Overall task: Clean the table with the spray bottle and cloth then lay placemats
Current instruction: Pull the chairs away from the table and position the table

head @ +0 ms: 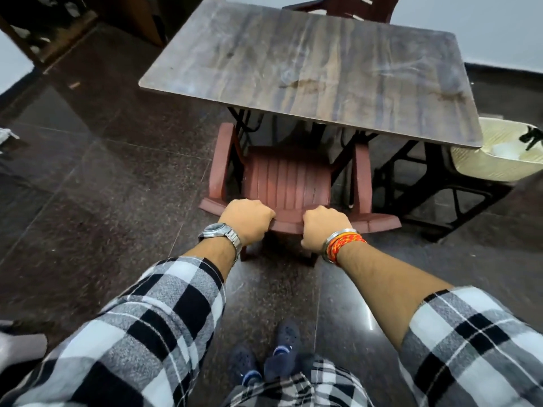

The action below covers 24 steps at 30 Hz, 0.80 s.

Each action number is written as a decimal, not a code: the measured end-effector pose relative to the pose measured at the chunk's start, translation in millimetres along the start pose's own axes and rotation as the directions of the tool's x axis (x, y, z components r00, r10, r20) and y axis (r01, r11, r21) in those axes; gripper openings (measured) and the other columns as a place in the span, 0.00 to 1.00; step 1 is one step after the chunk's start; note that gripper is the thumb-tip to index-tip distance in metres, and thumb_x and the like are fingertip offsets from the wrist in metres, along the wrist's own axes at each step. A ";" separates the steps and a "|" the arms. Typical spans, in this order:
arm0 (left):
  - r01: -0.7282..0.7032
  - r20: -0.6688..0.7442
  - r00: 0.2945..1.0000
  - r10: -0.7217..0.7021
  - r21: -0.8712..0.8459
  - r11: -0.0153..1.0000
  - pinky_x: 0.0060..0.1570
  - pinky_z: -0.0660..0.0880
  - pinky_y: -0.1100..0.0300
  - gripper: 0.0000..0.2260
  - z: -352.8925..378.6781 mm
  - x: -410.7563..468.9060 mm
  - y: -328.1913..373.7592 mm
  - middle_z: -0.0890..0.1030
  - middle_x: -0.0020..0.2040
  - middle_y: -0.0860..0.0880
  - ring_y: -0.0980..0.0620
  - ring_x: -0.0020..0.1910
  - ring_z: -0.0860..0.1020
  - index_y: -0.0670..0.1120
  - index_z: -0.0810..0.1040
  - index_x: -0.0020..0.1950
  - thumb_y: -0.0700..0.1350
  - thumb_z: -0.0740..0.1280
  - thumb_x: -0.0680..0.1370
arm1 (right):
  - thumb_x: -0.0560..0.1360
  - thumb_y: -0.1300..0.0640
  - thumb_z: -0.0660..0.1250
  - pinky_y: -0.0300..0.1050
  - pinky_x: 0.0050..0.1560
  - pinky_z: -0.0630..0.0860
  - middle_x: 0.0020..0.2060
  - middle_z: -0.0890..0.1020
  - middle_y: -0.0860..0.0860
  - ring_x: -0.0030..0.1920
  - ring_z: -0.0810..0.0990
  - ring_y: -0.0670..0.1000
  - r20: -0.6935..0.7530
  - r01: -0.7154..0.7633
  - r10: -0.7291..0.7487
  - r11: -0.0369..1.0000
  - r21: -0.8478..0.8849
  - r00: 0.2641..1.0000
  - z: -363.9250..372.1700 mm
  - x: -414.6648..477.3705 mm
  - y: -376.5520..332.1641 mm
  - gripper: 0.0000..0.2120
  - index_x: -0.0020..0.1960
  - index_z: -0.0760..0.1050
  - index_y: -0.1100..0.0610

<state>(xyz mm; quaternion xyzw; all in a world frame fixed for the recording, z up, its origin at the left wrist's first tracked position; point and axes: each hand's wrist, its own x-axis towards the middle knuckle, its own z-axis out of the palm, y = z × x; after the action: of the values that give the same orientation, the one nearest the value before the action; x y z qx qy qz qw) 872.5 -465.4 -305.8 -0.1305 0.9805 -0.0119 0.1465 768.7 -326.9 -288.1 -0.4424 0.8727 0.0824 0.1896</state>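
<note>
A rectangular wood-grain table on black metal legs stands ahead of me, its top bare with faint smears and a damp patch near the right. A reddish-brown plastic chair is tucked half under its near edge. My left hand and my right hand both grip the top of the chair's backrest, side by side. No spray bottle, cloth or placemat shows in this view.
A cream plastic basket sits on the floor at the table's right. Another dark chair stands at the far side. Dark furniture fills the far left. My feet stand on dark speckled floor tiles.
</note>
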 end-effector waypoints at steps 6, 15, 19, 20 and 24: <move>0.024 -0.003 1.000 -0.024 -0.004 1.000 0.46 0.76 0.52 0.11 -4.4 17.6 -28.1 0.84 0.54 0.45 0.39 0.53 0.83 0.51 0.81 0.57 0.43 0.64 0.77 | 0.71 0.51 0.66 0.51 0.46 0.75 0.50 0.80 0.56 0.48 0.80 0.60 -0.030 0.028 -0.028 1.000 -0.004 0.999 -10.0 27.1 -11.3 0.15 0.54 0.76 0.57; 0.006 -0.017 1.000 -0.006 -0.035 0.999 0.44 0.74 0.52 0.10 -11.7 54.9 -44.8 0.84 0.51 0.46 0.40 0.51 0.83 0.51 0.81 0.54 0.43 0.66 0.75 | 0.70 0.51 0.67 0.50 0.43 0.75 0.47 0.80 0.56 0.46 0.79 0.60 -0.062 -0.009 0.009 1.000 0.006 0.998 -22.0 60.5 -0.9 0.14 0.52 0.77 0.57; 0.005 -0.027 1.000 -0.006 -0.043 0.999 0.44 0.75 0.51 0.10 -14.6 66.5 -49.5 0.84 0.50 0.46 0.40 0.50 0.82 0.50 0.81 0.53 0.42 0.66 0.74 | 0.69 0.52 0.67 0.50 0.44 0.75 0.47 0.79 0.56 0.46 0.79 0.60 -0.060 -0.027 0.028 0.999 0.026 0.998 -27.4 70.9 3.3 0.14 0.51 0.76 0.57; 0.006 -0.032 0.999 -0.008 -0.045 0.999 0.43 0.74 0.52 0.10 -16.4 69.6 -49.3 0.83 0.50 0.46 0.40 0.50 0.82 0.50 0.81 0.53 0.41 0.66 0.74 | 0.69 0.52 0.67 0.50 0.43 0.74 0.47 0.79 0.56 0.46 0.79 0.60 -0.064 -0.030 0.031 0.999 0.023 0.997 -29.5 73.6 5.6 0.13 0.51 0.76 0.57; -0.010 -0.029 1.000 0.009 -0.031 0.999 0.40 0.70 0.53 0.10 -23.0 82.7 -51.0 0.83 0.50 0.46 0.40 0.49 0.82 0.50 0.82 0.53 0.41 0.66 0.74 | 0.69 0.52 0.66 0.49 0.42 0.75 0.46 0.79 0.56 0.44 0.79 0.60 -0.079 -0.056 0.059 0.998 0.039 0.995 -32.7 83.9 11.1 0.12 0.50 0.76 0.57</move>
<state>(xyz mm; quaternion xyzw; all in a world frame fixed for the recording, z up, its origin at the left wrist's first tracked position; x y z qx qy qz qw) 802.4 -536.5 -304.1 -0.1280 0.9831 0.0023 0.1306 706.4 -392.6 -292.3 -0.4166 0.8932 0.0540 0.1603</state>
